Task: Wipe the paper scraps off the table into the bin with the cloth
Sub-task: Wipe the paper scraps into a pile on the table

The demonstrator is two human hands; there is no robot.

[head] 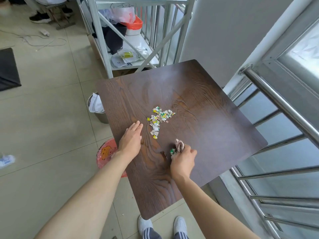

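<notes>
Step in hand: gathering. The right hand [183, 158] is clenched around a bunched pinkish cloth [179, 145], its grip closed on the fabric, with a few green-and-white scraps [172, 150] just at the knuckles. The main heap of paper scraps [159, 119] lies near the middle of the dark wooden counter [215, 107], apart from the cloth and beyond it.

The left hand [131, 138] lies flat, fingers together and extended, palm down on the counter beside the heap on its left; it holds nothing. Both forearms reach forward from the near edge.

A metal bin [96, 107] stands on the floor at the counter's left edge; a pink basket [106, 153] sits lower, partly under the left forearm. Which is the intended receptacle cannot be told.

Judgement: the sweep is unfinished. The next move calls for carrying the cloth behind the heap and pushing leftward toward the edge over the bin, keeping the stray scraps with it.
</notes>
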